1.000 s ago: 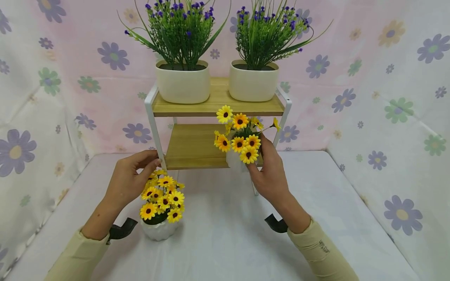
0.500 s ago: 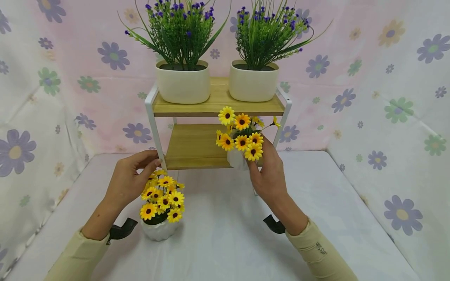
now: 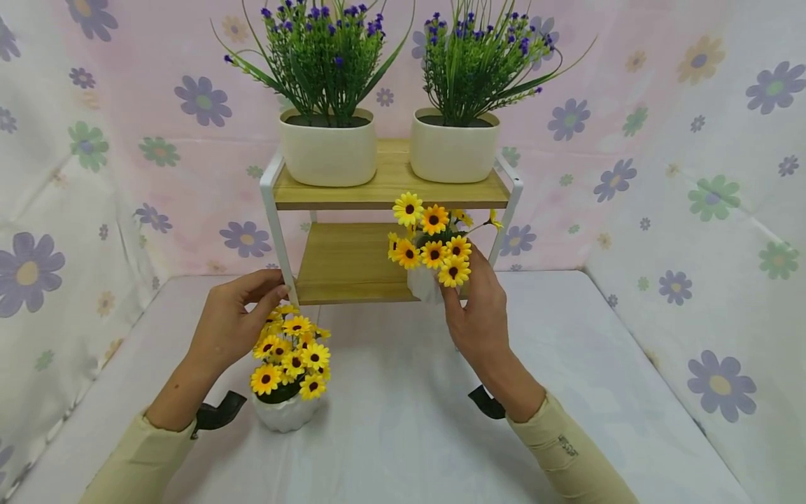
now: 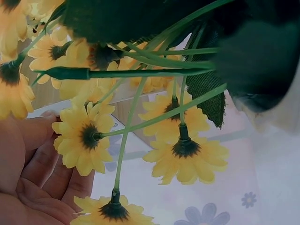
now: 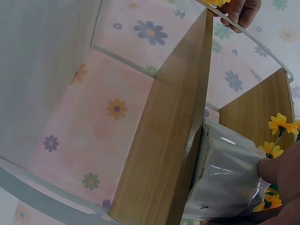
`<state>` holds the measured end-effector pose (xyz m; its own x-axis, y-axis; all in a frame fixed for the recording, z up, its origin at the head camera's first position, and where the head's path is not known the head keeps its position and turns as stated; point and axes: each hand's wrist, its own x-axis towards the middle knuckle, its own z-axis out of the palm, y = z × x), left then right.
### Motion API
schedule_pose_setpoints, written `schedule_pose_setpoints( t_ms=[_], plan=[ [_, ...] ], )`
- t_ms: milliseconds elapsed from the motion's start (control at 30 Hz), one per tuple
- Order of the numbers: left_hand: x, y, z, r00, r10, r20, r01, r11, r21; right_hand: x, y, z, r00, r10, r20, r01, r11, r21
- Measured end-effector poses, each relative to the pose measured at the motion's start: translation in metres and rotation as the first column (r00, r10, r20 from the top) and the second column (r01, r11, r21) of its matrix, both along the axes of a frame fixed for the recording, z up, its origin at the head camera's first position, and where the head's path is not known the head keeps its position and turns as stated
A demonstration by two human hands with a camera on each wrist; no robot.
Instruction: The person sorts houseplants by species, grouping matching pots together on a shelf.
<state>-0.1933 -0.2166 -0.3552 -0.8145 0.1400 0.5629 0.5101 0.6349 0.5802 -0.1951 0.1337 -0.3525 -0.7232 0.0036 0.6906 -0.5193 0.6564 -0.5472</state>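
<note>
My right hand (image 3: 480, 311) holds a small white pot (image 3: 423, 283) of yellow artificial sunflowers (image 3: 434, 254) at the right front of the rack's lower board (image 3: 352, 266). In the right wrist view the pot (image 5: 229, 173) overlaps the board's edge (image 5: 164, 159), with the thumb against its side. My left hand (image 3: 236, 315) pinches the rack's white left front leg (image 3: 281, 245) between thumb and fingers; its fingers (image 5: 246, 14) also show at the frame in the right wrist view. Just below it, a second white pot (image 3: 286, 414) of yellow sunflowers (image 3: 292, 362) stands on the table.
Two cream oval planters (image 3: 329, 150) with purple-flowered greenery stand on the rack's upper board (image 3: 393, 189), above my hands. White cloth covers the table (image 3: 403, 434). Flower-print curtains (image 3: 630, 175) hang behind and at both sides.
The pot in my right hand has shifted slightly right and its flowers have turned a little. My right forearm has moved slightly left. The left hand has stayed on the leg.
</note>
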Motion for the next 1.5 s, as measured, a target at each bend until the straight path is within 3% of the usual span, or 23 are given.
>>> schedule_pose_setpoints(
  t_ms=[400,667,1067,1500],
  plan=[
    [0.0,0.0,0.001,1.0,-0.007,0.001,0.007,1.0,-0.005,0.021,0.004,0.008,0.998,-0.053,0.038,0.051,0.997,0.052],
    [0.0,0.0,0.002,1.0,0.0,0.018,0.0,1.0,-0.007,0.036,0.003,0.013,0.997,-0.064,-0.034,0.065,0.997,0.042],
    [0.001,0.001,0.002,1.0,-0.002,0.011,0.002,1.0,-0.004,0.053,-0.015,0.002,0.995,0.093,-0.021,-0.091,0.994,0.06],
    [0.0,0.0,0.001,1.0,-0.007,0.014,0.007,1.0,0.003,0.059,-0.048,-0.034,0.96,0.274,0.061,-0.28,0.947,0.154]
  ],
)
